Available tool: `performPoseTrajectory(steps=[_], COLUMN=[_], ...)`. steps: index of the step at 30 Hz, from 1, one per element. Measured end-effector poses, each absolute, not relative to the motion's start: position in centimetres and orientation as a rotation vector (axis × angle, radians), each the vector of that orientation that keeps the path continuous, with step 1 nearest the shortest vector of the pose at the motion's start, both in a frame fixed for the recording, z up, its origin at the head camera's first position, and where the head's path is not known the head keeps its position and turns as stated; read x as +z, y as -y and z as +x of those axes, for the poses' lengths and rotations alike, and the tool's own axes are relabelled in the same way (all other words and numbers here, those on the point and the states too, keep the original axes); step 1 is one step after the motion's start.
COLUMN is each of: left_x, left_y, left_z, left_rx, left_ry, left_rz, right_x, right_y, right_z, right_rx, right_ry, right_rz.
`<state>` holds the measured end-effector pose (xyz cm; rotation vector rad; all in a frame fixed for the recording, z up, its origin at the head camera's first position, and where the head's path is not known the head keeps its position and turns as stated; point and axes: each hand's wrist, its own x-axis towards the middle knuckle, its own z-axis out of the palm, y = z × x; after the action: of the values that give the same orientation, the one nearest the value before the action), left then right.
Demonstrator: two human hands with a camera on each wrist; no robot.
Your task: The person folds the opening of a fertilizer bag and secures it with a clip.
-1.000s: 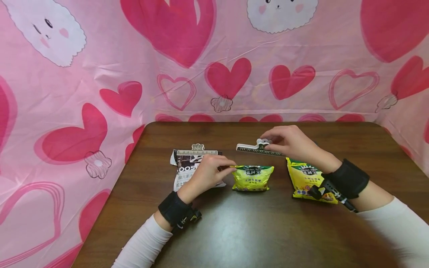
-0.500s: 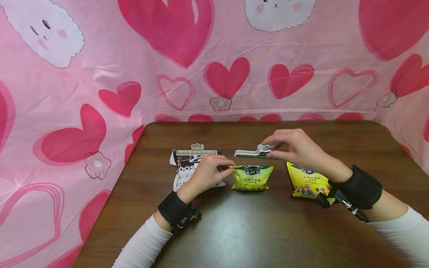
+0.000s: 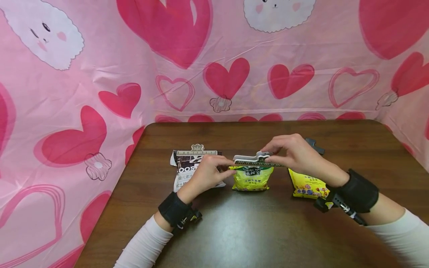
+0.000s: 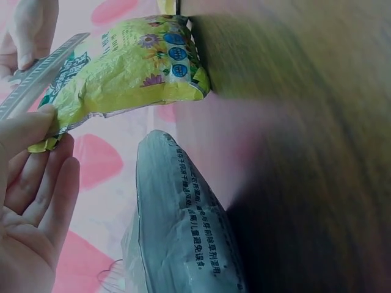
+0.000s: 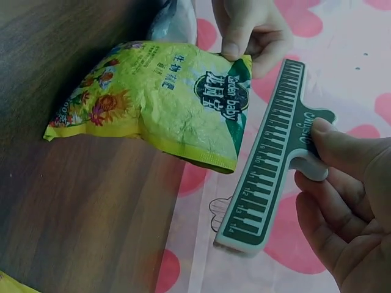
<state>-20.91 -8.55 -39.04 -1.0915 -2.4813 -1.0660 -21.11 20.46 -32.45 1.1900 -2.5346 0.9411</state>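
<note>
2 hands share it: left hand [image 3: 205,174] pinches the yellow bag [image 3: 253,178] corner taut while right hand [image 3: 295,153], gripping the sealing clip [image 3: 255,159], should align squarely over the top edge.

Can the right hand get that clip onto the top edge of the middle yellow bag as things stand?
Probably yes: the right hand holds the clip just above the yellow bag, whose corner the left hand pinches; nothing lies between.
</note>
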Motion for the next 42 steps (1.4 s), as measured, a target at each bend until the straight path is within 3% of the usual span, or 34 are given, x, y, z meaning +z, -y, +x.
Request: performPoseTrajectory(steps=[23,42], left_x=[-39.2,-39.2], left_y=[8.5,8.4], left_z=[-20.7,-20.8], left_rx=[-1.435,-1.543], left_ry=[2.666,2.706], left_rz=[-0.872,-0.871], right_x=[-33.4,-33.9], right_y=[-19.5,-18.7], right_z=[-21.0,-21.0], right_rx=[1.022,1.035], right_ry=[2.606,2.644], right_rz=[1.222,1.229])
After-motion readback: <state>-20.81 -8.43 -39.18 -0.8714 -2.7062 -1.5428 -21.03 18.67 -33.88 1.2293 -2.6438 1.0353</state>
